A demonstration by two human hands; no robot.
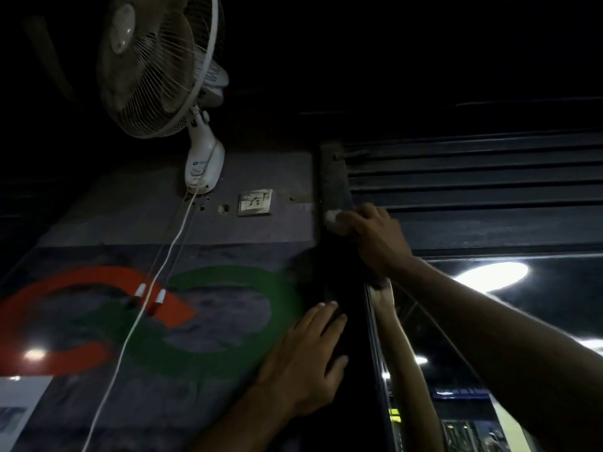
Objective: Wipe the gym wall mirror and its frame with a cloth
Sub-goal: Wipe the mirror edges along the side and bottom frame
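Up high, right hand [375, 236] grips pale cloth [332, 220] against the upright frame [334, 177]; left hand [306, 357] rests flat.

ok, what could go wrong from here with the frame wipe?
1. The right hand holds the cloth high on the frame, close to the wall socket. If the cloth is damp, which I cannot tell, straying left could be hazardous.
2. The fan cords hang just left of the left hand, which lies flat on the wall. A snag might tug the fan overhead.
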